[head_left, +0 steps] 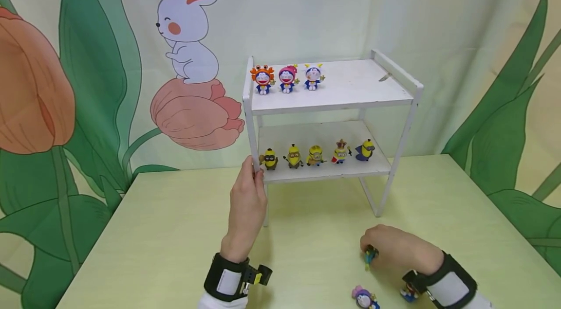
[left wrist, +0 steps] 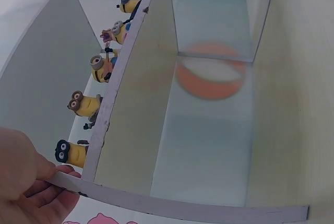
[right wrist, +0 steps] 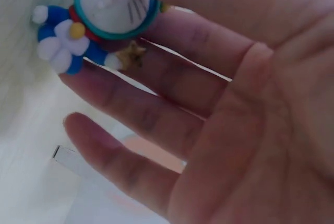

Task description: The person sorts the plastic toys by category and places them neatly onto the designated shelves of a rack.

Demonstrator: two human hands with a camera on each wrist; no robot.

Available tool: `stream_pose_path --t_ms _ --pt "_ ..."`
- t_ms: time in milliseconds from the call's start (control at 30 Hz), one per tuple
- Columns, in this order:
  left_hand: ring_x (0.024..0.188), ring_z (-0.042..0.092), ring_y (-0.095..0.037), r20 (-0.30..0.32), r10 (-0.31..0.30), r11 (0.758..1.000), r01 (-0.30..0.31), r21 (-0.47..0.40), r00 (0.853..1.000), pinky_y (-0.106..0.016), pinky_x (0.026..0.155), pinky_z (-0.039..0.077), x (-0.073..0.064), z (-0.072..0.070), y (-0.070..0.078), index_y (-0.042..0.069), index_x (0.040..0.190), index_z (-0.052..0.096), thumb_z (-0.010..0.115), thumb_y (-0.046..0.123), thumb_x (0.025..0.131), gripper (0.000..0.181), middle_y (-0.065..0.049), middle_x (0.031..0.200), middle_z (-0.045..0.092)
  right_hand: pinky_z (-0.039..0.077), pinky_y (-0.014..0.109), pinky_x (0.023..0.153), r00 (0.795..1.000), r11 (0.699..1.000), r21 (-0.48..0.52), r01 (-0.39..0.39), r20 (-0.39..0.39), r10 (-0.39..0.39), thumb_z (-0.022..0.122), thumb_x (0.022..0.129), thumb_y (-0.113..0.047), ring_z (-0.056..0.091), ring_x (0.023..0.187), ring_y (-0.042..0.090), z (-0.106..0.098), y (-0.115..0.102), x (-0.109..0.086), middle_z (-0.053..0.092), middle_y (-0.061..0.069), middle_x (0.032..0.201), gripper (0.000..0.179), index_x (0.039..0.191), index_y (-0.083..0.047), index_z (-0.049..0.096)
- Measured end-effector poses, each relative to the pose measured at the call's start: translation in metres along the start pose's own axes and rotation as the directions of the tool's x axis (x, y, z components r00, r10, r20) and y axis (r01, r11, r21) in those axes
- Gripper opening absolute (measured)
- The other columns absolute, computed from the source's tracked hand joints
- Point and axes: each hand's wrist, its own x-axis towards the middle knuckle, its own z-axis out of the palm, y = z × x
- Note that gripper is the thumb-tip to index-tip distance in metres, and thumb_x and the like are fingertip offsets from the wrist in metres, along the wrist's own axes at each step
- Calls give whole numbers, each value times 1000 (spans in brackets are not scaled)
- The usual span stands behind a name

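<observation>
At the front left leg of a white two-tier shelf [head_left: 315, 178], my left hand [head_left: 247, 207] grips the frame beside the lower tier; the left wrist view shows fingers [left wrist: 52, 198] curled about that rail. My right hand [head_left: 399, 248], low over the table right of the shelf, pinches a small blue-and-white cat figurine [right wrist: 65, 44] with a teal hood and a gold star. Three similar cat figurines stand on the upper tier, one in an orange crab hood [head_left: 263, 79]. Several yellow Minion figurines [head_left: 294, 156] line the lower tier.
Near the table's front edge lie a cat figurine with a pink-purple hood [head_left: 364, 297] and another small figurine [head_left: 409, 293] partly hidden by the right wrist strap. A printed curtain [head_left: 307, 12] with a rabbit and tulips hangs behind the pale yellow table [head_left: 166, 231].
</observation>
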Motion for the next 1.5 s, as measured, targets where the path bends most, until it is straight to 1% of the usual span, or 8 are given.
stream_pose_path --t_ms 333,700,833,1033,1167,1267,1400,1500 --pt "88 62 -26 6 -10 1000 10 1 1000 -36 75 57 0 0 2 -5 123 48 51 0 100 23 -16 105 60 48 27 67 983 989 -20 147 -106 -148 77 82 -8 48 74 6 -9 -2 -2 54 -13 82 14 91 -12 67" --pt "88 62 -26 1 -2 1000 2 17 1000 -36 75 57 -1 1 1 -5 122 48 52 -1 99 24 -16 105 60 54 30 75 949 982 36 183 -266 -167 72 90 -15 59 88 8 -38 -17 -11 64 -8 98 19 108 -11 68" --pt "88 63 -26 -3 3 1000 -3 19 1000 -36 75 57 -1 1 1 -5 122 48 52 -2 99 24 -16 104 60 55 33 77 923 982 25 185 -347 -165 71 91 -16 62 91 10 -50 -25 -15 66 -6 102 22 112 -10 67" --pt "88 63 -27 -12 25 1000 -24 9 1000 -36 74 58 1 2 0 -5 121 48 52 -2 99 23 -16 103 60 54 33 78 858 974 46 221 -485 -171 68 93 -16 62 89 9 -72 -41 -16 67 -7 103 25 118 -9 66" --pt "92 64 -28 -13 26 1000 -26 16 1000 -38 78 57 1 3 -1 -5 123 47 52 -2 99 24 -17 105 60 55 30 77 775 960 43 275 -601 -196 70 92 -11 62 90 11 -82 -49 -17 67 -3 107 29 120 -7 64" --pt "95 64 -28 -10 22 1000 -22 20 1000 -38 79 57 0 3 -1 -5 123 47 52 -2 99 25 -18 106 60 54 25 61 711 951 46 306 -675 -196 73 89 -7 63 88 12 -87 -54 -18 68 -3 105 32 119 -7 63" --pt "94 64 -29 -12 24 1000 -24 14 1000 -39 78 57 -1 2 -1 -6 124 47 51 -2 99 25 -18 106 60 44 23 46 656 944 62 323 -734 -176 74 87 -7 63 84 12 -92 -61 -18 68 -6 102 33 119 -10 63" --pt "93 63 -29 -12 23 1000 -23 8 1000 -39 78 57 -1 2 0 -6 124 47 51 -3 99 26 -19 107 60 48 23 59 629 933 105 343 -764 -145 74 87 -4 62 82 11 -96 -67 -17 68 -7 101 33 118 -10 64"
